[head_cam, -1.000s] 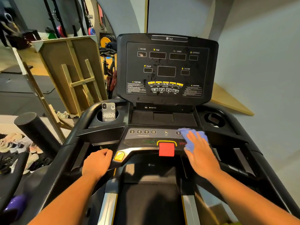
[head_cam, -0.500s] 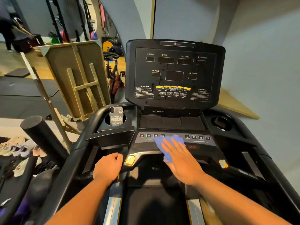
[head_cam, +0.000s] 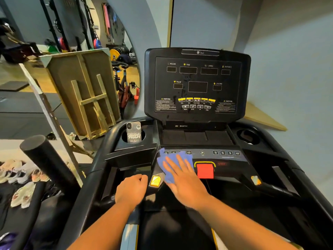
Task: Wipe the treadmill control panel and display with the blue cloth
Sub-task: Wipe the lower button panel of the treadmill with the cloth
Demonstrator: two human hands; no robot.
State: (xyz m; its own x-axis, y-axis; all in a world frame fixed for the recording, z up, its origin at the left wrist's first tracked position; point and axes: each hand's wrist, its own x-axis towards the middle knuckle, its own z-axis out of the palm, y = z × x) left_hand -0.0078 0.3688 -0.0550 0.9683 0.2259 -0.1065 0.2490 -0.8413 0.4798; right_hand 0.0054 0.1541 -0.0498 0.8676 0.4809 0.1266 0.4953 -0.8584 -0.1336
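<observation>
The black treadmill display stands upright ahead, dark, with smears on its face. Below it runs the control panel with numbered keys and a red stop button. My right hand lies flat with fingers spread on the blue cloth, pressing it onto the left part of the panel and covering some of the left keys. My left hand is closed around the left handlebar next to a yellow pad.
A phone stands in the left cup holder; the right cup holder holds nothing. A wooden board leans at the left, with a black padded post and several shoes on the floor. A wall is close on the right.
My right hand has slid the blue cloth leftward across the panel, from its right end past the red button to its left end. My left hand stays on the handlebar.
</observation>
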